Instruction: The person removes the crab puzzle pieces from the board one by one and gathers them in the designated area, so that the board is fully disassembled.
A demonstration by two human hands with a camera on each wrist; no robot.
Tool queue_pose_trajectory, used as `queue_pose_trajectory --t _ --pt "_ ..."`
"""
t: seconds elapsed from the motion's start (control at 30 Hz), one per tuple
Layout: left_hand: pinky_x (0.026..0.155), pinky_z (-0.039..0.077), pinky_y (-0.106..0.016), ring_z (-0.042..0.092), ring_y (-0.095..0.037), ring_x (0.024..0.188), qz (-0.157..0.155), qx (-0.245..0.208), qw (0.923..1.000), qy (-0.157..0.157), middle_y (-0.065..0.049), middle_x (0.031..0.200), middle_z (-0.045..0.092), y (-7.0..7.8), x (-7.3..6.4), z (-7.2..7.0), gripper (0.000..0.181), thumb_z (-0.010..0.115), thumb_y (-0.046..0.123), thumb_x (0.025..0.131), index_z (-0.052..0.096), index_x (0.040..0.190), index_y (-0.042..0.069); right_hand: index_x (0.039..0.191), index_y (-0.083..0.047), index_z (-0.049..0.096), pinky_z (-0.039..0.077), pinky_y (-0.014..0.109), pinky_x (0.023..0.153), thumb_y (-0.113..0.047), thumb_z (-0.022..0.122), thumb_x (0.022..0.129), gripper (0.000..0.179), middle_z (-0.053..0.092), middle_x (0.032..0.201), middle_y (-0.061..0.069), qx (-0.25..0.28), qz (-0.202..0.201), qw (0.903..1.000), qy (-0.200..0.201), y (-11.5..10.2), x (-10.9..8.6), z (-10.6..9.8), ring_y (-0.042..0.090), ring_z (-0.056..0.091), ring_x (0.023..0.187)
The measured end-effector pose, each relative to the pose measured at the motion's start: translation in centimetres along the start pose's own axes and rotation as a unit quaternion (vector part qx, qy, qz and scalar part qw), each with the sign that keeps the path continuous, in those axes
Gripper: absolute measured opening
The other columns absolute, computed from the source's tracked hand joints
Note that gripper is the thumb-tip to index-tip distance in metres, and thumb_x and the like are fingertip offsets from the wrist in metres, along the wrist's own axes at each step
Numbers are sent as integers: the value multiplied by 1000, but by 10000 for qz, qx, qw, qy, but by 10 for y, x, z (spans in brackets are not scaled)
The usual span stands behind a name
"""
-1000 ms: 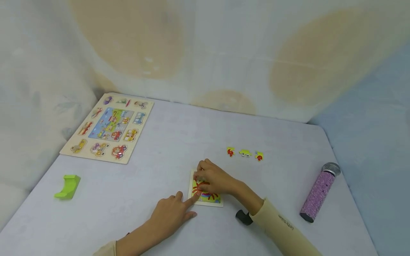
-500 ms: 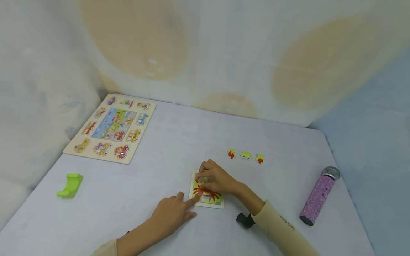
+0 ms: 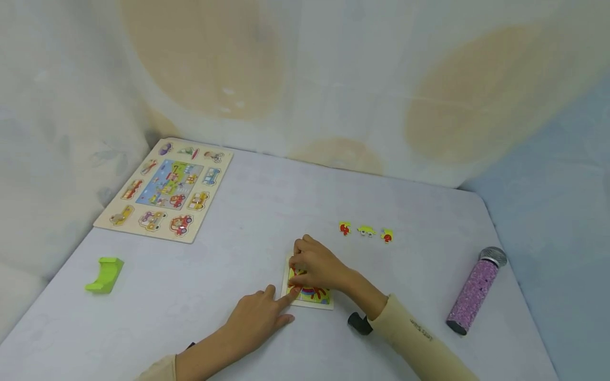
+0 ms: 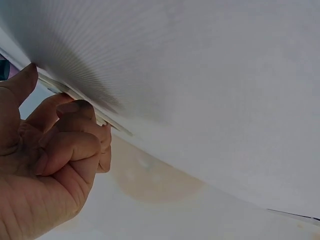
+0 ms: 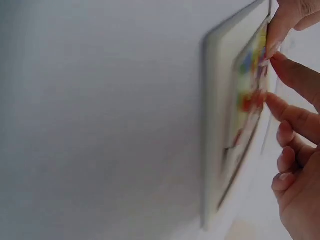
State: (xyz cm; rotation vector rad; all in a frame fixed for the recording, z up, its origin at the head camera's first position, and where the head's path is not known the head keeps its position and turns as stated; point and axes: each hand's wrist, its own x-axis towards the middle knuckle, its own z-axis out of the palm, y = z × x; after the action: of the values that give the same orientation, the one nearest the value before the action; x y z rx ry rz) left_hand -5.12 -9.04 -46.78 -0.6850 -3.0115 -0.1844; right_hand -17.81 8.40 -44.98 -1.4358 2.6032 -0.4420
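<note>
A small jigsaw puzzle in a pale frame [image 3: 316,306] lies on the white-covered table, showing a red crab-like picture on yellow-green. My left hand [image 3: 254,320] steadies it with a straight index fingertip on the lower left pieces; its other fingers curl in the left wrist view. From the right, my right hand [image 3: 321,264] covers the puzzle's upper part. Its thumb and a fingertip touch the pieces in the right wrist view, a red patch [image 5: 247,102] beside them; I cannot tell whether they pinch a piece. Three loose puzzle pieces, the middle one [image 3: 366,231] yellow-green, lie beyond.
At the back left lies a wooden vehicle puzzle board [image 3: 202,227]. A green curved block [image 3: 106,276] is at the left, and a glittery purple microphone [image 3: 474,293] at the right. A small black object [image 3: 359,323] shows beside the right sleeve. Fabric walls [image 3: 343,79] enclose the table.
The right thumb and fingers have shifted slightly to the left over the puzzle. The left index fingertip stays on it, and the three loose pieces have not been moved.
</note>
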Motion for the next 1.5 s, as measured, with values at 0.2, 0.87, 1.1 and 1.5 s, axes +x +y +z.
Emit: queue_pose_trajectory --t 0.2,0.87,1.1,1.5 --pt "42 28 -22 33 -10 48 42 125 9999 98 -1 69 45 1 1 0 48 68 49 89 63 134 34 87 -18 78 38 25 79 -36 81 82 19 51 90 -6 33 135 9991 -389 -1 9 -5 11 39 89" --pt "44 32 -24 44 -11 52 110 -144 9998 -127 -4 79 57 2 10 -5 44 68 49 89 67 129 30 94 -13 80 37 29 86 -11 76 85 9 56 91 -6 2785 490 9581 -461 29 7 1 13 43 95" --pt "44 31 -25 47 -15 53 190 90 9998 -24 -4 80 57 11 22 -3 49 64 56 89 62 130 28 92 -12 79 35 28 83 -13 77 86 6 56 92 -4 2461 562 9663 -515 27 10 -3 14 40 93" --pt "44 31 -25 46 -14 51 136 -230 9992 -300 -5 80 58 9 26 -5 48 66 52 90 64 131 28 96 -13 80 38 26 83 -18 79 85 13 57 94 -5 2155 621 9741 -282 27 5 -2 12 40 94"
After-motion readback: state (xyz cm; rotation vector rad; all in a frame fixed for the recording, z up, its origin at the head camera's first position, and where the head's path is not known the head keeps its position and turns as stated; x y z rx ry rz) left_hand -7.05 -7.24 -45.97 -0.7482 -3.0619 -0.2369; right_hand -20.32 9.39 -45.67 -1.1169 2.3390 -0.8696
